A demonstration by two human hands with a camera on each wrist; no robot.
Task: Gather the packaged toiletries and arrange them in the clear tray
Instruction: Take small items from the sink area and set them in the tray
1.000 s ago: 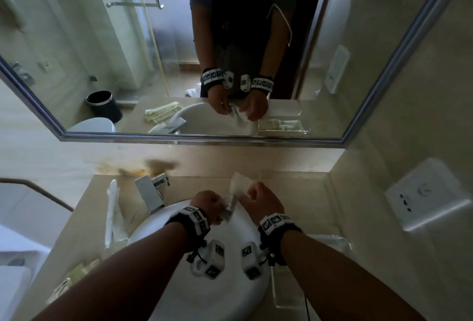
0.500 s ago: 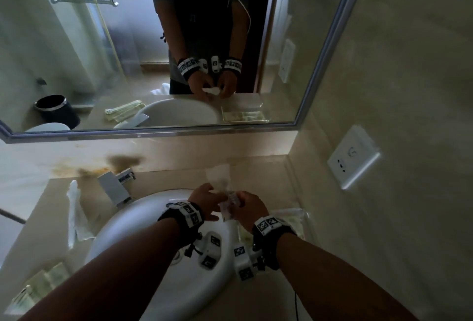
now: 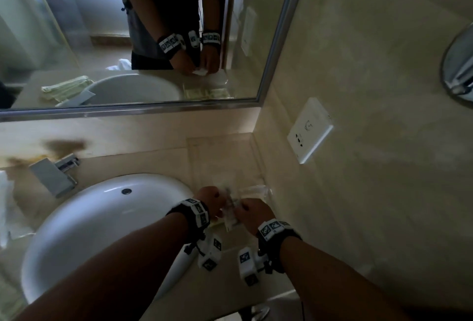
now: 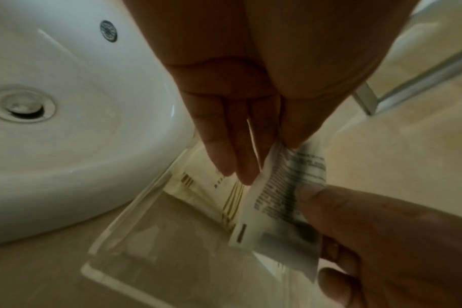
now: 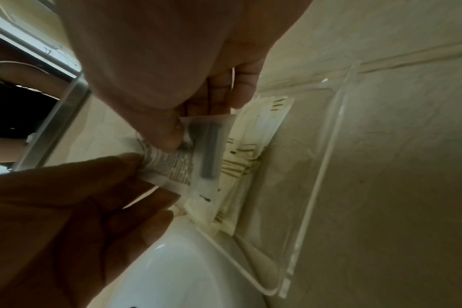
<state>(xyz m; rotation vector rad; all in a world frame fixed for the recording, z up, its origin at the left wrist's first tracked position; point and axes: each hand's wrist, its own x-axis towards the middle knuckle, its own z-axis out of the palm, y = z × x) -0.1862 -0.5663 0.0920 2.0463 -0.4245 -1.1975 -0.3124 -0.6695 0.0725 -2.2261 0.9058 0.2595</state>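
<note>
Both hands meet at about 5 o'clock in the head view, just right of the white sink (image 3: 107, 218). Left hand (image 3: 208, 204) and right hand (image 3: 252, 214) both pinch one small white sachet (image 4: 282, 200) with printed text; left thumb and fingers clamp its upper end, right thumb and fingers clamp its lower end. Sachet hangs above the clear tray (image 4: 124, 220), not touching it as far as visible. Tray sits on the beige counter (image 3: 153, 164) between sink rim and side wall, at 3 o'clock of the sink. Cream packets with gold stripes (image 5: 256, 150) already lie flat inside the tray, at its sink-side end. Chrome faucet (image 3: 55, 174) at 10 o'clock of the basin. Mirror (image 3: 143, 33) at 12 o'clock, white wall socket (image 3: 309, 129) at 2 o'clock. Head view blurred, sachet contents unreadable.
</note>
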